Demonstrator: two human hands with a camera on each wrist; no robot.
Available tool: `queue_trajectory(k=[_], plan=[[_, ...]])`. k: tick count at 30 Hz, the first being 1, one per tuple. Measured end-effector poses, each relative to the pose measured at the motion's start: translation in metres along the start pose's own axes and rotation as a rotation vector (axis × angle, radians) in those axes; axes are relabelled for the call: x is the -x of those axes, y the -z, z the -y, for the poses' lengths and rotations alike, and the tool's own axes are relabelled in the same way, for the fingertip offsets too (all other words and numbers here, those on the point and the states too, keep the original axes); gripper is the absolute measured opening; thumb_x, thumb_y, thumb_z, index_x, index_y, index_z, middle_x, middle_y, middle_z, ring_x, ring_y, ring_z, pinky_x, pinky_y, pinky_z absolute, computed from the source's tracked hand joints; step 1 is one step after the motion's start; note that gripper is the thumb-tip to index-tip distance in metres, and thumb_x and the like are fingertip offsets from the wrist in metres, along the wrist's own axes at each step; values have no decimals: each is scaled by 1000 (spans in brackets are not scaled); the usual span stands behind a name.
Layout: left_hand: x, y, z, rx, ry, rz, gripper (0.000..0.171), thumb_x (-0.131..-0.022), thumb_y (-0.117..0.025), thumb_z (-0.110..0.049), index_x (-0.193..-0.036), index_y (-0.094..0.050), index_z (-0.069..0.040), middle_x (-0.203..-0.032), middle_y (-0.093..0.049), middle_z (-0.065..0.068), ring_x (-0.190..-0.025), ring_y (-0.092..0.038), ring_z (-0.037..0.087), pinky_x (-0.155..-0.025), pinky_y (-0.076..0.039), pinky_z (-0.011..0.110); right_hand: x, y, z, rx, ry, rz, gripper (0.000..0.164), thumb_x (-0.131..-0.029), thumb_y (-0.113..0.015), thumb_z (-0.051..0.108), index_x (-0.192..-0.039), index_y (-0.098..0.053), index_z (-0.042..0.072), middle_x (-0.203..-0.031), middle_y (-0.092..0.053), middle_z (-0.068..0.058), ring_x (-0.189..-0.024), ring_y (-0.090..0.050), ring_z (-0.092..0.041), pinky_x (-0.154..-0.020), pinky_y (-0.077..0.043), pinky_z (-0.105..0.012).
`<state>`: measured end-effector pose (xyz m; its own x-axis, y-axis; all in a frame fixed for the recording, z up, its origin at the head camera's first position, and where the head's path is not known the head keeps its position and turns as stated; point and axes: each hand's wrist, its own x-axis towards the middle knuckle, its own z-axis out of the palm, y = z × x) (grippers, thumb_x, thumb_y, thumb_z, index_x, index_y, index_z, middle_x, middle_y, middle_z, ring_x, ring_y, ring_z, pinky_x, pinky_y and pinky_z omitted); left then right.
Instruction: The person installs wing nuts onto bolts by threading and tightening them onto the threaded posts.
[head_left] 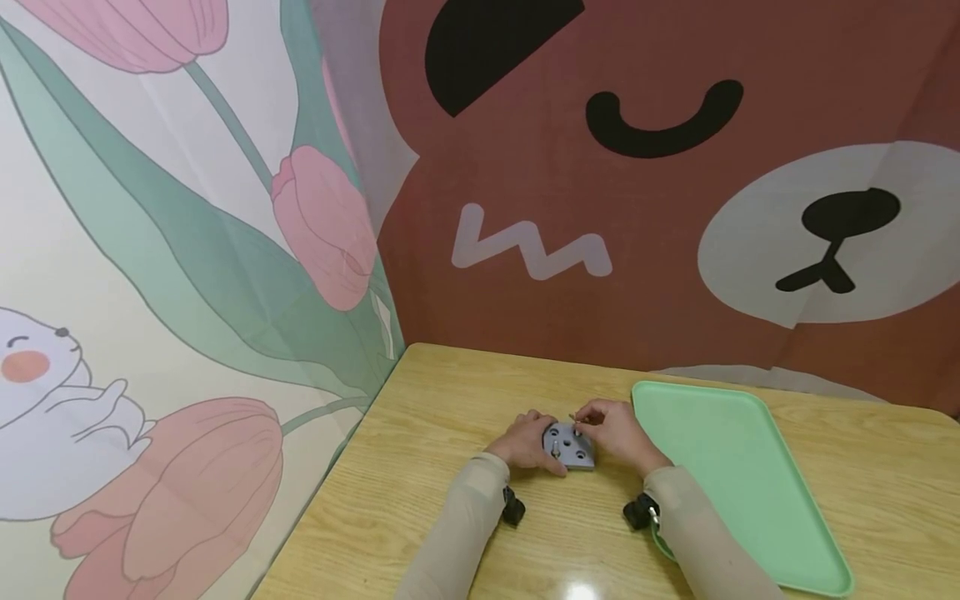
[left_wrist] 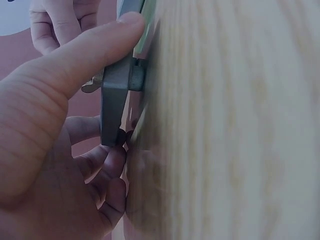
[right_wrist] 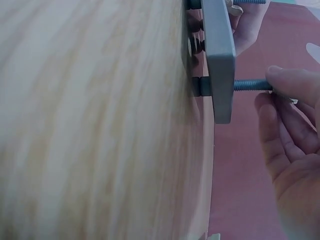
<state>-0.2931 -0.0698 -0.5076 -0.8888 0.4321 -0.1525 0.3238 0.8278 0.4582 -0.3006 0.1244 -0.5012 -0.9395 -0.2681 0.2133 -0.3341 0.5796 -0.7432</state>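
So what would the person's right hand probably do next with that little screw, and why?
Probably turn the bolt further in. The right hand pinches its end while it stands through the grey plate, much thread showing, and the left hand grips the plate's edge on the table.

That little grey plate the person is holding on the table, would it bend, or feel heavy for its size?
The grey plate looks thick with square edges, so probably stiff, likely metal and fairly heavy for its size. It sits raised on bolt heads under it, so it might rock if pushed. The left hand grips its edge, perhaps to steady it while the right hand holds a threaded bolt.
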Motion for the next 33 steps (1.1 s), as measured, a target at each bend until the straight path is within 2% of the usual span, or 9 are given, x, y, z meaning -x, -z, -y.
queue_trajectory(k=[13, 21, 33], plan=[[-1, 1, 1, -5, -2, 4, 84, -57, -72, -59, -128, -41, -26, -117, -39, -5, -96, -38, 12, -75, -36, 28, -1, 2, 2, 34, 5, 28, 9, -79, -66, 14, -88, -69, 14, -86, -61, 7, -77, -56, -10, -66, -46, -30], [0, 2, 0, 1, -11, 4, 82, -57, -72, -58, -126, -43, -26, -115, -40, -6, -94, -37, 12, -74, -36, 28, -1, 1, 1, 55, 60, 36, 10, -79, -66, 12, -88, -63, 13, -80, -59, 7, -72, -55, -9, -63, -45, -29], [1, 2, -1, 7, 5, 3, 81, -57, -73, -57, -126, -43, -26, -115, -40, -6, -96, -38, 12, -75, -36, 28, 0, 3, -3, 60, 94, 59, 14, -78, -63, 4, -90, -66, 11, -87, -59, 6, -74, -54, -9, -64, -44, -29]])
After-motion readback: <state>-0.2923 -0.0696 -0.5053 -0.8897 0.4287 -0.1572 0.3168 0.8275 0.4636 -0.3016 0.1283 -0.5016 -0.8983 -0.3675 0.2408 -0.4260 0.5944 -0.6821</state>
